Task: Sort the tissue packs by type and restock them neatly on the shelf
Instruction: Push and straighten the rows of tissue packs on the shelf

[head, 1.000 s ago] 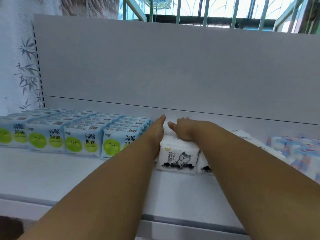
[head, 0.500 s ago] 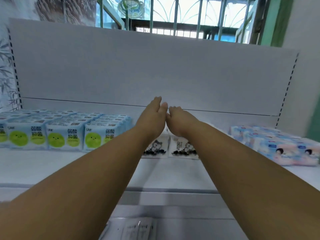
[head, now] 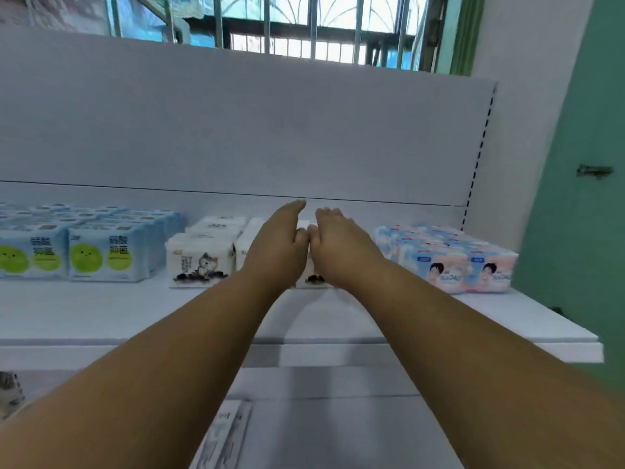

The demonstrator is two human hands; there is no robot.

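Left hand point(head: 275, 247) and right hand point(head: 341, 247) sit side by side over the middle white cat-print packs point(head: 202, 257), thumbs touching. Left fingers straight and together, reaching toward the back panel. Right fingers bent down over the pack tops; whether they actually grip a pack is blurred, can't tell. Both hands cover the second and third columns of that group, so only the leftmost column reads fully.

Layout on the shelf point(head: 439, 333): blue green-dot packs point(head: 108, 253) in rows at left, cat-print group centre, pink baby-print packs point(head: 466, 265) at right. Groups sit apart, types not mixed.

Handling guess: soft film-wrapped tissue, light, squashy, film slightly slick. Flat palms on both side faces or on top should square up a column. Pinching a corner would likely crumple the wrap and skew the row. Push low and even so the front faces line up.
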